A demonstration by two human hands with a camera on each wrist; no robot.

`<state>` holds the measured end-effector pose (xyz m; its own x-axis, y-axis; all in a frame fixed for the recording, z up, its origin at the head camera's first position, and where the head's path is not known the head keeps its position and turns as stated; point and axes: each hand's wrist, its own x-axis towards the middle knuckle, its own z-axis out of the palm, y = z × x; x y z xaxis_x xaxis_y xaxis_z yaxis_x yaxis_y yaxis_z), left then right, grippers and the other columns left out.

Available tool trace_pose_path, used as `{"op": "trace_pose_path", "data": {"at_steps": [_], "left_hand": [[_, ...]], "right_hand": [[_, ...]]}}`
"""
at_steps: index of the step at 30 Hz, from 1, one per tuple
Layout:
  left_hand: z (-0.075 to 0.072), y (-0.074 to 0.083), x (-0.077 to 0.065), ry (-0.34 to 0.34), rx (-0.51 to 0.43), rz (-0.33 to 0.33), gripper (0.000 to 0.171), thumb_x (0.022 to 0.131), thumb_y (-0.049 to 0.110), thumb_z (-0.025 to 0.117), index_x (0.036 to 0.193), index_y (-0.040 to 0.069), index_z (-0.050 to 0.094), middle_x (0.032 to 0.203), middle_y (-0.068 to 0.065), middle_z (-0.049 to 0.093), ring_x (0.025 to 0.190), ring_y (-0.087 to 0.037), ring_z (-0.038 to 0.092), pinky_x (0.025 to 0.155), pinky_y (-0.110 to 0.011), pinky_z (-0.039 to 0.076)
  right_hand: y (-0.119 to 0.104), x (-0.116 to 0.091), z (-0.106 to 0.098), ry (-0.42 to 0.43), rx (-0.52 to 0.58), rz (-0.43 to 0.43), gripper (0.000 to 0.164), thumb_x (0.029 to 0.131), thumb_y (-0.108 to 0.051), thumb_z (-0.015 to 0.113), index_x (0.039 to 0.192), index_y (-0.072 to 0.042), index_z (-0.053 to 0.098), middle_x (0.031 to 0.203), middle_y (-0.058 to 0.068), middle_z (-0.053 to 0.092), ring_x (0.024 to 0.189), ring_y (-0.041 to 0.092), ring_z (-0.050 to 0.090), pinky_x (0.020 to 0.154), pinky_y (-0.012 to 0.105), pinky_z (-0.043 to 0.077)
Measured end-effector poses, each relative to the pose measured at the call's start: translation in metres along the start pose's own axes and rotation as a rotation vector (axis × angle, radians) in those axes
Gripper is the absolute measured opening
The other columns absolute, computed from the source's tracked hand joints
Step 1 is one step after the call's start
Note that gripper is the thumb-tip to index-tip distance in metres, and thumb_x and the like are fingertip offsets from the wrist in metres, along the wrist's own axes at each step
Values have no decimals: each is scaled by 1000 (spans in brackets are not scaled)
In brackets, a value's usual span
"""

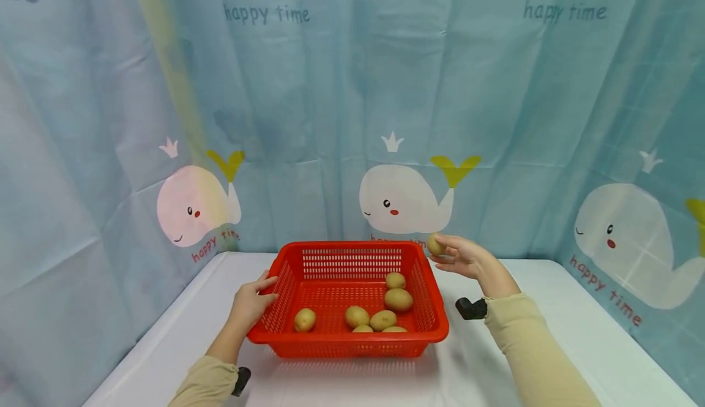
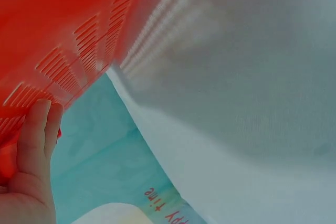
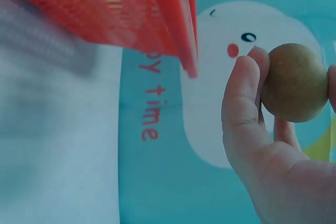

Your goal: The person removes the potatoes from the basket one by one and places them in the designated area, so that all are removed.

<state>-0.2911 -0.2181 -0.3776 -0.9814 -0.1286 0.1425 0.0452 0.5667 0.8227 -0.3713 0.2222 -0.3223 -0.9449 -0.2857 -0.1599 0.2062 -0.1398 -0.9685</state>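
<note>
My left hand (image 1: 249, 303) grips the left rim of a red plastic basket (image 1: 352, 337); in the left wrist view its fingers (image 2: 35, 135) lie against the slotted outer wall. Inside the basket are several potatoes, one potato (image 1: 305, 320) at the left and the others grouped toward the right, such as a larger potato (image 1: 398, 300). My right hand (image 1: 462, 256) pinches another potato (image 3: 295, 82) between thumb and fingertips. That hand is raised beside the basket's far right corner, just outside the rim.
The basket stands on a white-covered table (image 1: 490, 358). Behind and at both sides hangs a blue curtain (image 1: 330, 119) printed with whales. Black straps (image 1: 471, 308) sit near both wrists.
</note>
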Motion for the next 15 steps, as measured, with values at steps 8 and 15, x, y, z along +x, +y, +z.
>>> {"op": "trace_pose_path", "data": {"at_steps": [8, 15], "left_hand": [[-1, -3, -1, -4, -1, -8, 44, 89, -3, 59, 132, -10, 52, 149, -23, 33, 138, -49, 24, 105, -55, 32], [0, -1, 0, -6, -18, -9, 43, 90, -2, 59, 132, -10, 52, 149, -22, 32, 138, -49, 23, 107, -55, 30]], "right_hand": [[4, -7, -13, 56, -52, 17, 37, 99, -20, 54, 132, -8, 41, 98, 2, 57, 92, 21, 60, 93, 42, 47], [10, -11, -22, 110, -94, 61, 51, 99, -24, 55, 143, -7, 35, 101, 3, 54, 103, 27, 53, 105, 62, 28]]}}
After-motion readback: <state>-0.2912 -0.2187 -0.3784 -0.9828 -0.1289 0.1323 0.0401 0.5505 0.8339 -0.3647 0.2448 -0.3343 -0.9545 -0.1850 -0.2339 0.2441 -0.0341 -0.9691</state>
